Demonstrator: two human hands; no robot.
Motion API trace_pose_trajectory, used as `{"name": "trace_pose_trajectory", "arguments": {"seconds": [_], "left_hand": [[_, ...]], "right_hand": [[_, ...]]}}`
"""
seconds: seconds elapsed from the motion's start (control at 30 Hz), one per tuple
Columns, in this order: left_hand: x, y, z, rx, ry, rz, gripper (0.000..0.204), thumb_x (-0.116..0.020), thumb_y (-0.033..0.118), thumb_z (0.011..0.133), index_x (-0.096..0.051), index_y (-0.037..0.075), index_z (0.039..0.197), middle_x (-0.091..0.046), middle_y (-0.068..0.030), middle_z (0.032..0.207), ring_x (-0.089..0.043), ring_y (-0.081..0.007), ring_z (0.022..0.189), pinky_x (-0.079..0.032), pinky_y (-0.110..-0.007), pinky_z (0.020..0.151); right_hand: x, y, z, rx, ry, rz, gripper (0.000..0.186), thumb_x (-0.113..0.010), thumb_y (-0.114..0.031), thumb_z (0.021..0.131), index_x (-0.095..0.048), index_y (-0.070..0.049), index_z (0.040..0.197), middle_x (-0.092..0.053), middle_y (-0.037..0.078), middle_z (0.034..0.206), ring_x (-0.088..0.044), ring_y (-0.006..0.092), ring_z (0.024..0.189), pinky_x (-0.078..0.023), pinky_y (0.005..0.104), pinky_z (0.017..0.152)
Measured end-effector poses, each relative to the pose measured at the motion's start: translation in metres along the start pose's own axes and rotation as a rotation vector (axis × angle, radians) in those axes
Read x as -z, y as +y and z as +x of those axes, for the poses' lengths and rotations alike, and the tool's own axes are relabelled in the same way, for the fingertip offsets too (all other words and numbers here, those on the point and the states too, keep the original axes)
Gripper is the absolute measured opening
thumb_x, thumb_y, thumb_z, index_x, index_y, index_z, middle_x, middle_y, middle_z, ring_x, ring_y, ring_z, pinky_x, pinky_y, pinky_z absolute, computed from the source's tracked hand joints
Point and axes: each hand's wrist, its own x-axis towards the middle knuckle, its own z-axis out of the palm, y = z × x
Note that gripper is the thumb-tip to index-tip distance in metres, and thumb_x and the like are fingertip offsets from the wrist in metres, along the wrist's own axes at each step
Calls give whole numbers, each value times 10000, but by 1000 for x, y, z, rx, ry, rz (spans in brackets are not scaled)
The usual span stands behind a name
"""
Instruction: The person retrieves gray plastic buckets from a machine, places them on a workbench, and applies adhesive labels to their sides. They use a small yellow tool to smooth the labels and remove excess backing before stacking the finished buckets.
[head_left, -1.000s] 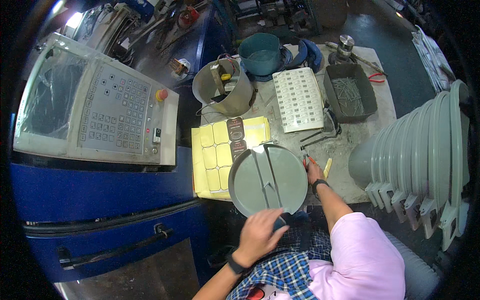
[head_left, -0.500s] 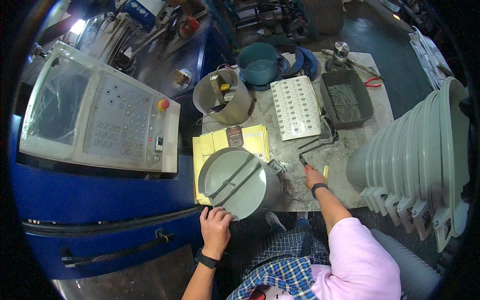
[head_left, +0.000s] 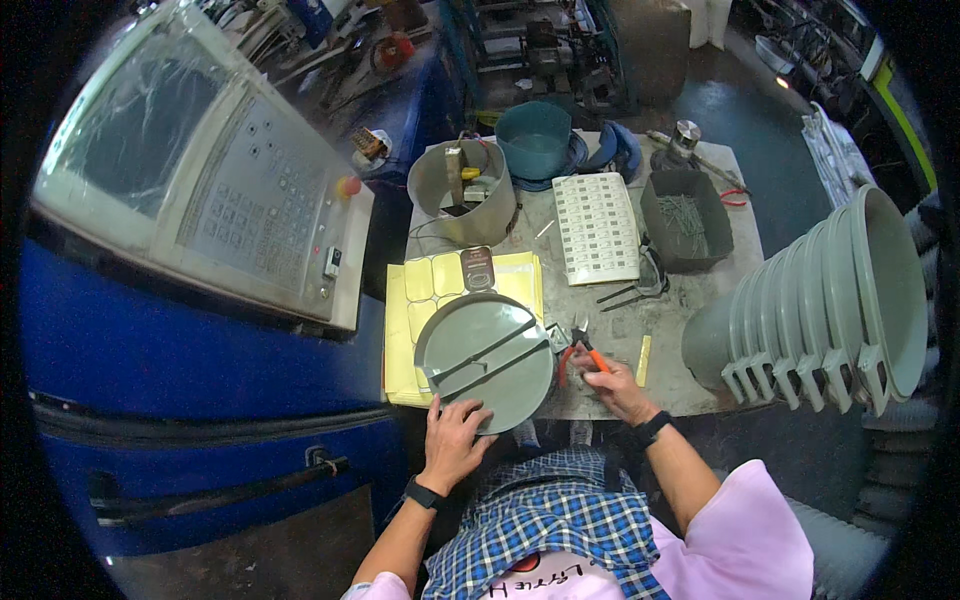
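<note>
A beige control panel (head_left: 240, 200) with rows of flat keys and a red round button stands off the left edge of the bench (head_left: 690, 320), on a blue machine body. At the bench's front left corner lie glossy yellow label sheets (head_left: 410, 290), and on them rests a round grey-green plastic lid (head_left: 487, 362), smooth, with two raised parallel ribs across its face. The left hand (head_left: 455, 440) presses flat on the lid's near rim, fingers spread and clamped on nothing. Just right of the lid, the right hand (head_left: 615, 385) is closed around orange-handled cutting pliers (head_left: 583, 350), their metal tips close to the lid's edge. Further back stand a grey cylindrical bucket (head_left: 463, 205), a teal tub (head_left: 533, 140), a white perforated card (head_left: 597, 228) and a dark rectangular tray of nails (head_left: 686, 218). At the right edge lies a nested stack of grey-green plastic buckets (head_left: 830, 300) on its side.
</note>
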Motion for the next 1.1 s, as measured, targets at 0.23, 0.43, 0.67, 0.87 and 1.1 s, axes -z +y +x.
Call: {"name": "trace_pose_trajectory", "arguments": {"seconds": [0.23,0.43,0.67,0.87,1.1], "left_hand": [[-9,-16,-8,-57,91,-101,367,-737,241,706,-621,119,1032,-565,-55,1114,-506,-261,1106,-212,-547,1071],[-7,-21,-10,-103,130,-125,343,-723,227,716,-613,107,1018,-561,-64,1085,-512,-244,1088,-237,-513,1067],[-8,-29,-14,-167,154,-133,328,-714,194,710,-603,80,996,-560,-87,1070,-516,-259,1071,-261,-508,1059],[-7,-33,-16,-155,131,-154,363,-727,261,708,-607,106,1015,-544,-83,1098,-501,-259,1094,-221,-523,1072],[1,-35,-17,-180,61,-125,382,-741,300,685,-621,125,1003,-528,-94,1128,-486,-268,1107,-203,-515,1085]], "right_hand": [[-82,-70,-5,311,20,-1121,330,-576,-120,834,-608,-106,1162,-530,71,1256,-509,212,1105,-389,324,921],[-128,-87,10,677,-189,-2272,229,-519,-232,849,-657,-119,992,-505,121,1294,-445,306,1206,-245,563,1050],[-155,-75,34,837,-353,-2681,314,-499,-307,867,-669,-119,1051,-473,131,1310,-400,337,1227,-223,617,1048],[-170,-77,40,737,-574,-2866,355,-471,-254,840,-668,-59,1062,-519,169,1157,-458,398,1136,-244,671,1015],[-168,-78,43,720,-609,-2838,318,-481,-301,866,-651,-152,1090,-486,109,1280,-394,335,1232,-191,658,1052]]}}
